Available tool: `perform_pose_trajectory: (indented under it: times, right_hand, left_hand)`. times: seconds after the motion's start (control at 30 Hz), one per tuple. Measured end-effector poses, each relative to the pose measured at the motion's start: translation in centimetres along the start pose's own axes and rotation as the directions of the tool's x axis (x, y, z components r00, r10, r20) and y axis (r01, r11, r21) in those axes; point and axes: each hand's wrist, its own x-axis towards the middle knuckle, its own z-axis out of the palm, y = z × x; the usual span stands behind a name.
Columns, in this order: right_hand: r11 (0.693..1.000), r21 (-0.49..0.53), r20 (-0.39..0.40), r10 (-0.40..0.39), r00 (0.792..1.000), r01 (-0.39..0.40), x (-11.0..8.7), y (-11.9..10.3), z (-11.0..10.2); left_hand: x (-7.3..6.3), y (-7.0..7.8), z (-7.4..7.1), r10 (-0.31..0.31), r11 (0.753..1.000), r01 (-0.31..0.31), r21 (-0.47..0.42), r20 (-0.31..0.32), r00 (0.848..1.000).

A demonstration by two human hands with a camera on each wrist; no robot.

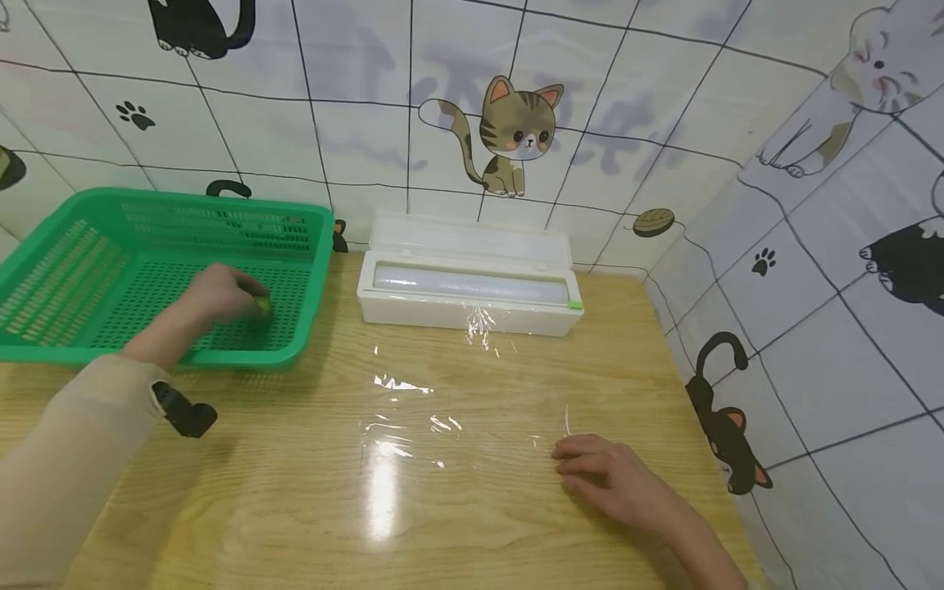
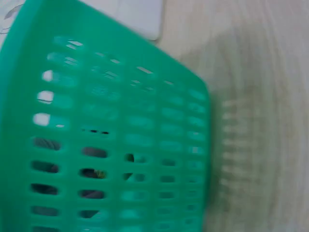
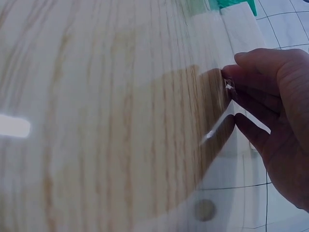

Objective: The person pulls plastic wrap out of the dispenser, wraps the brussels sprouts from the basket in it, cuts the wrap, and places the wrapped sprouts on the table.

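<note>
At left, the left hand [image 1: 221,293] reaches into the green basket [image 1: 243,358], fingers curled round a small green piece [image 1: 263,306]. Mid-worktop [image 1: 295,533], against the wall [image 1: 361,49], stands the white box [image 1: 383,310], lid up, a roll [image 1: 472,285] inside; clear film [image 1: 442,424] runs from it towards the person. At right, the right hand [image 1: 619,483] is loosely open, fingertips touching the film's edge, thumb apart from the fingers.

White glare streaks the tabletop [image 1: 258,508]; the left wrist view blurs.
</note>
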Motion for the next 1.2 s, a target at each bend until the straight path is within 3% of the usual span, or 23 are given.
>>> perform_pose_trajectory:
  times: [0.13, 0.33, 0.53, 0.7, 0.83, 1.0, 1.13, 1.2]
  right_hand:
    - [1.000, -0.006, 0.008, 0.008, 1.000, -0.008, -0.1, 0.0, 0.0]
    - [1.000, -0.013, -0.025, -0.028, 0.999, 0.027, -0.1, 0.2, 0.0]
    - [1.000, -0.012, -0.039, -0.026, 0.999, 0.026, 0.0, 0.3, 0.0]
    - [1.000, 0.003, -0.045, -0.021, 0.999, 0.022, -0.1, 0.4, 0.2]
    - [1.000, 0.020, -0.048, -0.017, 0.999, 0.018, -0.2, 0.3, 0.5]
    - [1.000, 0.017, -0.054, -0.007, 0.999, 0.008, -0.2, 0.3, 0.3]
    - [1.000, 0.019, -0.041, 0.023, 0.999, -0.022, -0.2, 0.4, 0.0]
    - [0.999, 0.017, -0.036, 0.032, 0.999, -0.031, -0.2, 0.4, 0.0]
  left_hand:
    - [-0.3, 0.7, -1.1, 0.036, 0.997, -0.036, -0.067, 0.005, 0.999]
    - [-1.7, 3.4, -2.5, 0.077, 0.984, -0.083, -0.158, -0.042, 0.996]
    - [-3.7, 6.9, -1.9, 0.146, 0.971, -0.158, -0.178, -0.082, 0.986]
    - [-4.8, 9.2, 0.3, 0.198, 0.952, -0.217, -0.214, -0.108, 0.974]
    - [-5.2, 10.9, 2.6, 0.233, 0.923, -0.261, -0.284, -0.128, 0.964]
    - [-4.8, 13.4, 5.9, 0.297, 0.853, -0.311, -0.419, -0.100, 0.950]
    - [-3.9, 14.9, 8.7, 0.370, 0.787, -0.352, -0.507, -0.071, 0.926]
    - [-3.4, 15.3, 10.0, 0.398, 0.765, -0.364, -0.531, -0.054, 0.916]
